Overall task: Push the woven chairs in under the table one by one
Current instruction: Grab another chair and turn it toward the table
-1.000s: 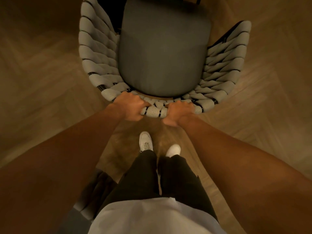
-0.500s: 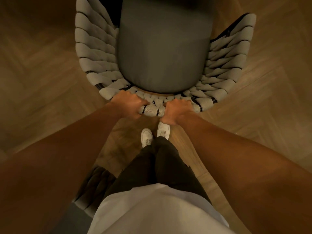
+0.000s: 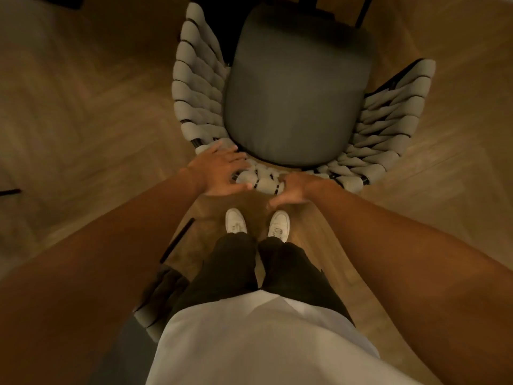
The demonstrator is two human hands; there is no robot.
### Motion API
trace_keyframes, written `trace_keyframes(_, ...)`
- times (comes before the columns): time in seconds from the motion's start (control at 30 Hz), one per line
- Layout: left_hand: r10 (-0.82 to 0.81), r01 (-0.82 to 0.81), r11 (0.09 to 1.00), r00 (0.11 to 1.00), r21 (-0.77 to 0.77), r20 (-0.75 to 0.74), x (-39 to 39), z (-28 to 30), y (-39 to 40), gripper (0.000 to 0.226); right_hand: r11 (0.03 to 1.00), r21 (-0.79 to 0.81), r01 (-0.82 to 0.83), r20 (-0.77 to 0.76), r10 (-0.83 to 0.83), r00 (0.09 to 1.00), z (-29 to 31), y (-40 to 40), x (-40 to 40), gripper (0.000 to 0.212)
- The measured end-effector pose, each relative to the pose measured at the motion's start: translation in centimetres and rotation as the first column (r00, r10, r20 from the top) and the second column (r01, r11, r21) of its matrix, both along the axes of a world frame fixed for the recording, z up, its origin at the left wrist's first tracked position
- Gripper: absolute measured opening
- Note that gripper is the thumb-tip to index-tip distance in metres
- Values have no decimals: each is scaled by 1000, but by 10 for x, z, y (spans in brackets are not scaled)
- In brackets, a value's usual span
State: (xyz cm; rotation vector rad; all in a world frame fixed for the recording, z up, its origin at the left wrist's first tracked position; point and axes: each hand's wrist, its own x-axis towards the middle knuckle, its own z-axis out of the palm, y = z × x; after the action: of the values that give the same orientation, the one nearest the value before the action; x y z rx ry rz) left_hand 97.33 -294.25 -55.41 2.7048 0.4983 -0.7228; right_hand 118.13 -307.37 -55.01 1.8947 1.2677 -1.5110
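Your right hand (image 3: 294,190) curls over the back rim of the pale woven chair with the grey seat cushion (image 3: 297,107), so its fingertips are hidden. Beyond that chair, the table is cut off by the top edge. Behind it, your body covers most of a second woven chair (image 3: 161,298).

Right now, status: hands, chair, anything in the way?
Left hand open, fingers spread on woven chair back rim. Right hand curled over same rim. Second chair behind left leg, not blocking.
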Motion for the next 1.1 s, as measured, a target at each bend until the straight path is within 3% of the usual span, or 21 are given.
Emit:
trace_keyframes(0.13, 271, -291, 953, 943, 84, 194, -24, 5, 34, 71, 975, 208, 81, -87, -64, 994, 1, 26, -34, 117)
trace_keyframes(0.27, 578, -639, 762, 743, 102, 336, -28, -1, 70, 73, 941, 275, 197, -160, -158, 974, 2, 71, -75, 105)
trace_keyframes(0.37, 807, -836, 536, 466, -118, 363, -19, -11, 98, 84, 916, 287, 280, -145, -248, 958, 2, 108, -100, 97)
trace_keyframes(0.43, 914, -873, 381, 305, -304, 269, -12, -20, 117, 89, 917, 244, 316, -131, -292, 947, -3, 127, -115, 96)
trace_keyframes(0.5, 956, -825, 292, 238, -483, 172, -9, -30, 135, 92, 912, 197, 361, -111, -345, 932, -9, 141, -129, 89)
trace_keyframes(0.57, 977, -801, 213, 183, -560, 111, -9, -40, 150, 91, 887, 160, 434, -97, -423, 901, -14, 149, -139, 85)
trace_keyframes(0.77, 967, -817, 246, 170, -522, 190, -4, -53, 152, 71, 884, 153, 443, -22, -445, 895, -12, 152, -147, 73)
trace_keyframes(0.9, 976, -800, 213, 149, -560, 158, -4, -50, 152, 72, 888, 142, 438, -26, -439, 898, -7, 154, -143, 72)
trace_keyframes(1.1, 968, -726, 249, 173, -641, 181, 18, -29, 169, 70, 857, 182, 482, -48, -482, 875, 3, 167, -130, 58)
